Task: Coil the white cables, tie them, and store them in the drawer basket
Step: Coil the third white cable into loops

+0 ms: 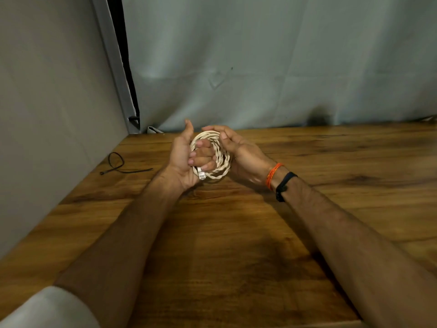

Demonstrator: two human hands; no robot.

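Centre of frame, just above the table [236, 233]: your two hands hold the white cable [221, 159], wound into a tight round coil of several twisted loops. Your left hand [186, 159] grips it from the left, fingers [201, 153] curled through the middle of the coil, thumb raised toward the top of the frame. Your right hand [238, 150] cups the coil's upper right rim, fingers bent over the loops and pinching them. A clear plug end [201, 174] pokes out at the coil's lower left, against the heel of your left hand. Coil stands roughly on edge, facing the camera, held off the wood. Right wrist carries an orange thread band [273, 175] and, next to it, a black band [283, 185]. Left of the hands, well apart, a black cable tie [118, 165] lies on the table, looped at one end with its tail pointing right. Grey cloth backdrop [283, 67] hangs behind the far table edge; a pale panel [47, 114] stands along the left side. White sleeve [47, 311] at lower left corner
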